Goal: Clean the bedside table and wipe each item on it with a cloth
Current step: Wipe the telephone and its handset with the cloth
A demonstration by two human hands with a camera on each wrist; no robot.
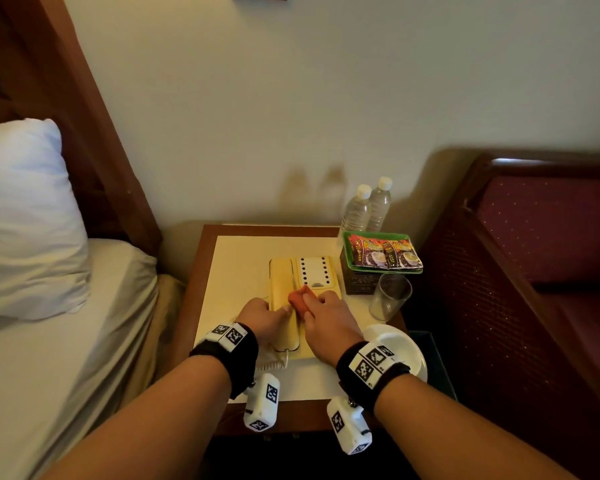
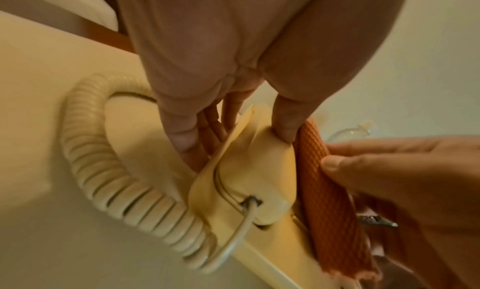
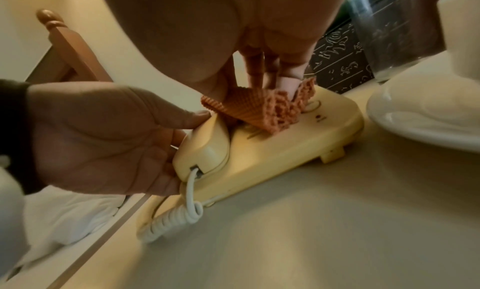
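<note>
Cream laminate framed in reddish-brown wood forms the bedside table (image 1: 236, 271), which is set against a pale wall (image 1: 291, 98); a bed with a white pillow (image 1: 25, 216) is seen to its left and a dark red upholstered seat (image 1: 551, 230) to its right; at the table's back right corner two water bottles (image 1: 368, 207) are stood, with a green tray of coffee sachets (image 1: 383, 252) on a dark box in front of them, then an empty glass (image 1: 390, 296) and a white cup and saucer (image 1: 400, 348) nearer the front edge; a cream telephone (image 1: 312, 275) is laid at the table's middle, its handset (image 1: 283, 306) resting in the cradle on the left side and its coiled cord (image 2: 103, 170) looped on the laminate beside it; the handset is gripped by the left hand (image 1: 262, 315), thumb on its top and fingers curled under its left side; an orange waffle-weave cloth (image 1: 300, 299) is bunched under the curled fingers of the right hand (image 1: 329, 323) and pressed onto the telephone just right of the handset, touching the left thumb in the left wrist view.
</note>
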